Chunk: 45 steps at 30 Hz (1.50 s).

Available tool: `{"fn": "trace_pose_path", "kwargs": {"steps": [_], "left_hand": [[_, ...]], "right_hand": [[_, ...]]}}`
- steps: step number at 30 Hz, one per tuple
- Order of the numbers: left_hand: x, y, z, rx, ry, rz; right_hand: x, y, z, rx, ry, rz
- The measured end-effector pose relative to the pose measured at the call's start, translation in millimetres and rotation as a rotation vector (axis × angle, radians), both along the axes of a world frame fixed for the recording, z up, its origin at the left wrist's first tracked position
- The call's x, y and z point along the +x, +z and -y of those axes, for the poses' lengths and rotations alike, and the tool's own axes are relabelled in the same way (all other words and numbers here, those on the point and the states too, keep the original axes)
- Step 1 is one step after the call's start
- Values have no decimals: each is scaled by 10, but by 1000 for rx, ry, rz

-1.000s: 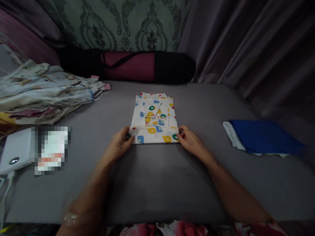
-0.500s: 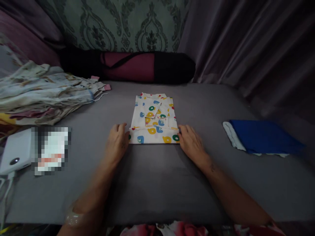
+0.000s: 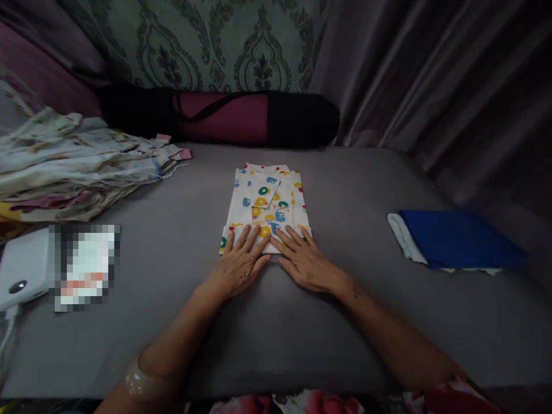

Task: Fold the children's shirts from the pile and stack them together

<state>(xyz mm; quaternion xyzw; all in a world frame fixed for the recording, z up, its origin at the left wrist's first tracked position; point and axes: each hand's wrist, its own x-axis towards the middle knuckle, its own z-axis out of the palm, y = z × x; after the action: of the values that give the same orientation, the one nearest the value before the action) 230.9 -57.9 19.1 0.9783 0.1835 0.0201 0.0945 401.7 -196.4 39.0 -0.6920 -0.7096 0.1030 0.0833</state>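
A white shirt [image 3: 267, 192] printed with colourful letters lies flat on the grey sheet, its sides and sleeves folded inward and its near edge turned up in a band. My left hand [image 3: 244, 261] rests palm down with fingers spread over the left part of that band. Beside it, my right hand [image 3: 306, 259] lies flat with spread fingers on the right part. The two hands nearly meet in the middle, thumbs pointing toward each other. Parts of the band are hidden beneath the fingers.
On the right lies a folded blue cloth [image 3: 457, 238] with a pale layer. At left are a heap of clothes [image 3: 86, 161], a white power bank [image 3: 23, 267] with a cable, and a blurred-out item [image 3: 86, 267]. A black and maroon long bag [image 3: 224, 118] lies along the wall.
Both hands have moved inward from the side corners of the folded band onto its top. Their fingers have gone from gripping the edges to lying spread and flat.
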Motion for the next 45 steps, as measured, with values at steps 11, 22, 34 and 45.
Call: {"fn": "trace_pose_path", "kwargs": {"steps": [11, 22, 34, 45], "left_hand": [[-32, -20, -108, 93, 247, -74], [-51, 36, -280, -198, 342, 178], [-169, 39, -490, -465, 529, 539], [-178, 176, -531, -546, 659, 534]], "right_hand": [[126, -125, 35, 24, -219, 42], [221, 61, -67, -51, -136, 117], [349, -66, -478, 24, 301, -39], [43, 118, -684, 64, 272, 20]]}}
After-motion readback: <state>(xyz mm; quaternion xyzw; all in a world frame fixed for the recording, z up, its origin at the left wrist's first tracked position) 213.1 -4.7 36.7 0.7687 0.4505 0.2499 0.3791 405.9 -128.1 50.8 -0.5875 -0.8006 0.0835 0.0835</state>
